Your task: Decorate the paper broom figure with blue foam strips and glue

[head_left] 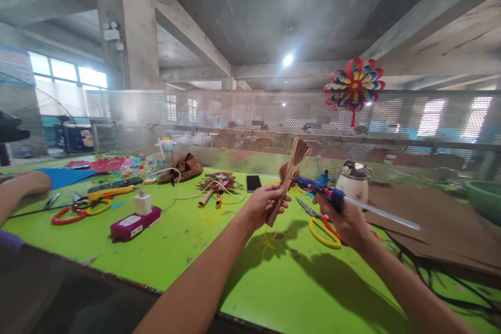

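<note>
My left hand (pixel 266 199) grips a folded brown paper craft piece (pixel 288 175) with pleated fan ends, held tilted above the table. In my right hand (pixel 346 218) is a blue hot glue gun (pixel 323 191), fingers wrapped round its handle. Its nozzle points left, at or very close to the pleated paper; I cannot tell whether they touch. A clear glue stick (pixel 381 213) juts from the gun's back. Below the hands lie scissors (pixel 323 232) with yellow and red handles, partly behind my right hand. Thin yellow strings (pixel 268 242) show under the paper piece.
A purple power strip (pixel 135 223) with a white charger stands left on the green table (pixel 188 276). Behind are a pleated paper craft (pixel 219 182), a phone (pixel 253 183) and a jug (pixel 352 182). Brown paper sheets (pixel 442 229) lie right. Another person's arm (pixel 23 190) reaches in at left.
</note>
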{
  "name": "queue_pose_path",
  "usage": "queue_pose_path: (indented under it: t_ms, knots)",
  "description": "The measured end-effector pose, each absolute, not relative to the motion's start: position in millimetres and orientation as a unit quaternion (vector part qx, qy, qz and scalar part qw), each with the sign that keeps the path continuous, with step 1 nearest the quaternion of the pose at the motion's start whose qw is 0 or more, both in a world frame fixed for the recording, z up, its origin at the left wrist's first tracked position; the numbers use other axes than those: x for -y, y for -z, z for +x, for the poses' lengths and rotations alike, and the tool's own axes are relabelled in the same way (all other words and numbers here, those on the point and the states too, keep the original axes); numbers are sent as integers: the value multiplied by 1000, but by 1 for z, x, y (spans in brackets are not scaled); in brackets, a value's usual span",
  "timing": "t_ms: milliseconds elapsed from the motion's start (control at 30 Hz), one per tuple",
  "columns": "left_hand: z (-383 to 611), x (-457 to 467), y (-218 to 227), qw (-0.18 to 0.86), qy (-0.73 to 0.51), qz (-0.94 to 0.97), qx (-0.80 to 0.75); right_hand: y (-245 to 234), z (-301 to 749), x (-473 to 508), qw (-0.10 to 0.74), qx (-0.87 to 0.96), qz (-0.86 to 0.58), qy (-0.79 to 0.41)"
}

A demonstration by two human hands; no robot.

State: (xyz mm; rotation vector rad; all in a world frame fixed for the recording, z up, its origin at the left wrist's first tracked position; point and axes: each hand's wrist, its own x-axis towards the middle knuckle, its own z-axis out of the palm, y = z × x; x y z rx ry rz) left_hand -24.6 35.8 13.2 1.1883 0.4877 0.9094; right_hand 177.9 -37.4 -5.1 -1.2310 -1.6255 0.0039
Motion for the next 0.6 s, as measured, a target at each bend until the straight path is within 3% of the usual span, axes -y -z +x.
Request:
queue_pose_path:
  t_ms: [600]
  knots:
    - [-22,-34,-12,685,-412,553,-237,0,176,39,536,681,-499,-7]
